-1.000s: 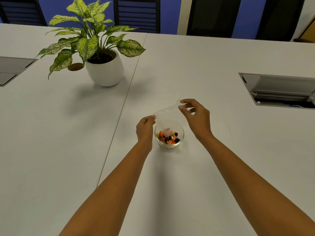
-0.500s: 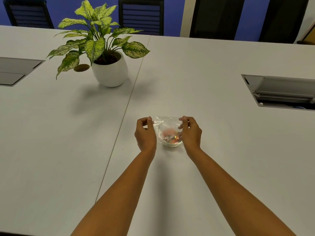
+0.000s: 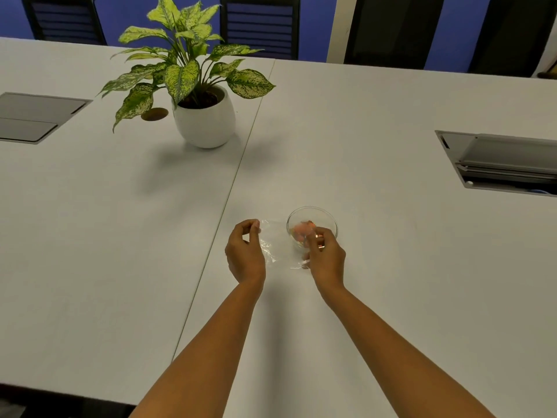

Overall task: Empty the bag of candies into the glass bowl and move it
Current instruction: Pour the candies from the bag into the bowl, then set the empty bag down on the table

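Head view. White table (image 3: 391, 297) fills the frame, split by one seam running from upper centre to lower left; blue wall and dark chair backs line the top edge. One potted plant (image 3: 199, 95) stands at upper left, well apart from the work. Two recessed cable hatches are counted, one at the left edge (image 3: 36, 116) and one at the right edge (image 3: 500, 162).

One glass bowl (image 3: 322, 213) sits just right of centre, upright on the table. One clear plastic bag (image 3: 275, 241) is stretched flat between the two hands, reaching from beside the bowl across its near rim. The left hand (image 3: 245, 251) has its grip pinched shut on the bag's left corner; the right hand (image 3: 327, 256) has its grip closed on the right edge, over the bowl's near rim. Judgement: holding both ends taut keeps the film clear and lets any remainder drop.

Candies (image 3: 301, 230) show as a blurred pink-orange cluster inside the bowl; the count cannot be told. The bag appears empty, so moving the bowl remains.
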Available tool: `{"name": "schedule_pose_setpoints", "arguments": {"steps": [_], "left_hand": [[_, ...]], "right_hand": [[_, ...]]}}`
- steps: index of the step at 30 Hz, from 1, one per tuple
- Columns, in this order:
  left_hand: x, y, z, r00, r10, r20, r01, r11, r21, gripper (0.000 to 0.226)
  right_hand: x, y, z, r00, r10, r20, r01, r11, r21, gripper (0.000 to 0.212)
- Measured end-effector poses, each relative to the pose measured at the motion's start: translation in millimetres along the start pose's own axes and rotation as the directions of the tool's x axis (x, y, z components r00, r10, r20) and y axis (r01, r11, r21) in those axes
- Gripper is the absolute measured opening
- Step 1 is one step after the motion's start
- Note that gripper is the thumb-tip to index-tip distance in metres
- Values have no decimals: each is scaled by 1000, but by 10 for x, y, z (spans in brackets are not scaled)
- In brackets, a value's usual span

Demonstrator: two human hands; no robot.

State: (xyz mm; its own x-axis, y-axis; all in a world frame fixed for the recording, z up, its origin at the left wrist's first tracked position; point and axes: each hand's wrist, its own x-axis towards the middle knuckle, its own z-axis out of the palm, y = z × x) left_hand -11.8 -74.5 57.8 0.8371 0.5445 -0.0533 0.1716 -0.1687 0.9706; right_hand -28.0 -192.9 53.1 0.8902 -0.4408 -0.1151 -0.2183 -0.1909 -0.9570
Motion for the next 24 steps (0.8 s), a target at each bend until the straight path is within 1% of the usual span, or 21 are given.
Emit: {"name": "schedule_pose_setpoints", "arguments": {"steps": [4,9,12,17,20,22,24], "left_hand": [[-28,-162,-184,1000,-13,6,12,998,69,17],[-121,-423,-490,1000,6,-15,-3,980,201,24],[-143,-570,-680,1000,3,11,-6,964,266,25],[-185,-770,-993,998,-33,53,10,924,383,28],[-218,-876,-1148,995,-58,78,23,922,387,29],[-238,-929,-1241,992,-79,94,38,927,374,29],[-253,-981,-1315,991,-80,111,34,928,370,30]], "right_hand": [[-174,118,66,995,87,57,-89,995,36,26],[-441,290,224,980,158,123,-165,985,49,22],[-582,398,297,967,184,179,-196,979,50,21],[-807,538,408,946,190,261,-196,981,-4,22],[-940,588,474,937,186,296,-186,982,-28,26],[-1020,609,512,933,167,319,-158,986,-53,29],[-1086,625,540,938,142,317,-119,989,-91,28]]}}
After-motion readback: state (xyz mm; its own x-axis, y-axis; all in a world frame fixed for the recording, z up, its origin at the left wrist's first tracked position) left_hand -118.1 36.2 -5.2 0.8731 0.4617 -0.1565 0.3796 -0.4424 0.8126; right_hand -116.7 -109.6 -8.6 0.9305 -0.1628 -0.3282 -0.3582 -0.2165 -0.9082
